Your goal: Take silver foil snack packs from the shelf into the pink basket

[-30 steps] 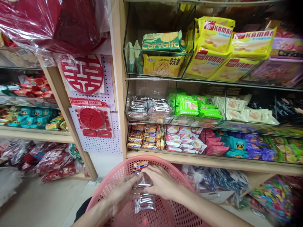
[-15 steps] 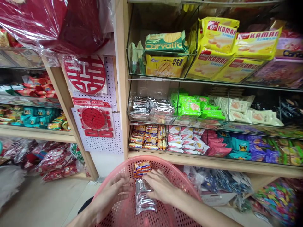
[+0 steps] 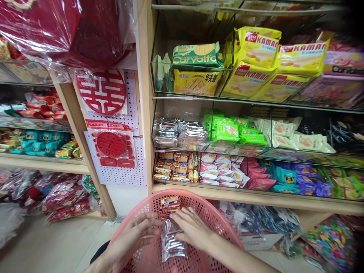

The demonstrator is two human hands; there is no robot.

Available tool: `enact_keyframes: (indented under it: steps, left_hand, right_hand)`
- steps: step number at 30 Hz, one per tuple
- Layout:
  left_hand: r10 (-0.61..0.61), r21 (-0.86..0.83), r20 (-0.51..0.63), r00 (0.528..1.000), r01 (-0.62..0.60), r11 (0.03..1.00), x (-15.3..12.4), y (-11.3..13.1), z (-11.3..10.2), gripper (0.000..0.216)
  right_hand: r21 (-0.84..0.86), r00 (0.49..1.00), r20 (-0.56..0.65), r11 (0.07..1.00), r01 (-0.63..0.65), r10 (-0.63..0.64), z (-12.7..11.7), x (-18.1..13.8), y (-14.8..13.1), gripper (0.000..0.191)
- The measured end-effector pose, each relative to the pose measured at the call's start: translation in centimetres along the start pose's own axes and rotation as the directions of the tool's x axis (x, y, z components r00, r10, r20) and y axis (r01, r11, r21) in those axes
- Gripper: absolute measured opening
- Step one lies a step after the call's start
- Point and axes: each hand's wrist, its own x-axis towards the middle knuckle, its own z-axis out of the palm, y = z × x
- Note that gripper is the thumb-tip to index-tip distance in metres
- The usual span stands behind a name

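Silver packets: a short stack of shiny foil snack packets (image 3: 173, 242), crinkled and reflective, with clear sealed ends, lying in the pink basket between the two hands.
Long axis: the stack runs away from the person, its far end up by the right hand's fingertips, its near end toward the wrists.
Orange packets: a small pile of orange and yellow biscuit packets (image 3: 170, 204) just beyond both hands, against the basket's far wall, lying crosswise to the silver stack.
Right hand: the right hand (image 3: 191, 227) lies flat, fingers spread, fingertips on the far right edge of the silver packets; pressing rather than clamped on them.
Left hand: the left hand (image 3: 139, 235) rests open, fingers loosely curled, just left of the silver packets; I cannot tell whether it touches them.
Basket: the pink basket (image 3: 216, 223) is round and perforated, its rim curving around both hands; bare bottom shows to the left of the left hand and to the right of the right forearm.
Edges: beyond the far rim stands the wooden shelf (image 3: 256, 197), its front edge close to the basket.
Shelf stock: above the hands, glass bins hold more silver packets (image 3: 179, 132) and orange ones (image 3: 174, 167).
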Motion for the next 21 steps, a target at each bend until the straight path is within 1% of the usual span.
enact_keyframes:
  steps: [3, 5, 7, 9, 10, 11, 12, 13, 14, 15, 16, 17, 18, 19, 20, 21]
  left_hand:
    - [0.001, -0.002, -0.011, 1.000, -0.001, 1.000, -0.1, -0.2, 0.2, 0.035]
    - [0.022, 0.013, -0.004, 1.000, -0.021, 1.000, -0.3, -0.2, 0.4, 0.034]
    - [0.062, 0.084, 0.004, 0.998, -0.062, 0.995, -0.5, 0.5, 0.6, 0.033]
    - [0.141, 0.232, 0.040, 0.989, -0.146, 0.962, -0.9, 2.3, 0.9, 0.032]
    - [0.196, 0.326, 0.078, 0.978, -0.211, 0.922, -1.2, 3.7, 1.1, 0.031]
    - [0.263, 0.425, 0.122, 0.957, -0.290, 0.858, -1.6, 5.4, 1.3, 0.031]
    - [0.328, 0.527, 0.168, 0.930, -0.366, 0.767, -2.0, 7.3, 1.6, 0.030]
    - [0.413, 0.607, 0.218, 0.884, -0.454, 0.652, -2.4, 9.5, 2.0, 0.027]
    - [0.508, 0.681, 0.250, 0.824, -0.522, 0.513, -2.8, 11.6, 2.5, 0.024]
    - [0.608, 0.749, 0.277, 0.744, -0.564, 0.348, -3.2, 13.7, 3.0, 0.021]
    - [0.684, 0.786, 0.305, 0.663, -0.581, 0.213, -3.5, 15.5, 3.6, 0.020]
    - [0.731, 0.799, 0.324, 0.601, -0.587, 0.129, -3.8, 17.0, 4.2, 0.020]
    - [0.753, 0.797, 0.339, 0.564, -0.597, 0.088, -3.9, 18.1, 4.6, 0.020]
    - [0.762, 0.789, 0.353, 0.544, -0.610, 0.070, -4.0, 18.9, 5.0, 0.019]
    - [0.764, 0.781, 0.358, 0.536, -0.621, 0.069, -3.9, 19.2, 5.3, 0.019]
    - [0.762, 0.775, 0.360, 0.539, -0.627, 0.077, -3.8, 19.3, 5.5, 0.020]
  right_hand:
    - [-0.052, 0.999, -0.031, 0.998, 0.025, -0.027, -0.2, 0.0, -0.3, 0.046]
    - [-0.083, 0.998, -0.042, 0.996, 0.043, -0.047, -0.2, 0.1, -0.3, 0.046]
    - [-0.102, 0.997, -0.051, 0.993, 0.054, -0.060, -0.1, 0.1, -0.3, 0.049]
    - [-0.103, 0.996, -0.065, 0.993, 0.058, -0.064, 0.2, 0.2, -0.1, 0.052]
    - [-0.098, 0.995, -0.072, 0.994, 0.057, -0.064, 0.4, 0.1, -0.1, 0.053]
    - [-0.092, 0.995, -0.079, 0.994, 0.056, -0.063, 0.5, 0.1, 0.0, 0.053]
    - [-0.085, 0.994, -0.086, 0.995, 0.058, -0.065, 0.5, 0.0, -0.1, 0.054]
    - [-0.077, 0.993, -0.094, 0.995, 0.062, -0.069, 0.4, 0.0, -0.1, 0.054]
    - [-0.071, 0.991, -0.107, 0.995, 0.069, -0.077, -0.1, -0.1, -0.3, 0.055]
    - [-0.064, 0.988, -0.127, 0.995, 0.079, -0.086, -0.9, -0.1, -0.5, 0.056]
    - [-0.061, 0.983, -0.154, 0.994, 0.091, -0.099, -2.1, -0.1, -0.7, 0.056]
    - [-0.062, 0.975, -0.191, 0.993, 0.103, -0.113, -3.7, 0.0, -1.0, 0.053]
    - [-0.070, 0.964, -0.235, 0.992, 0.109, -0.123, -5.7, 0.2, -1.4, 0.050]
    - [-0.095, 0.952, -0.270, 0.988, 0.125, -0.146, -8.0, 0.5, -1.7, 0.039]
    - [-0.133, 0.931, -0.321, 0.981, 0.140, -0.176, -10.5, 0.9, -2.1, 0.030]
    - [-0.185, 0.909, -0.362, 0.972, 0.148, -0.207, -13.1, 1.4, -2.3, 0.025]
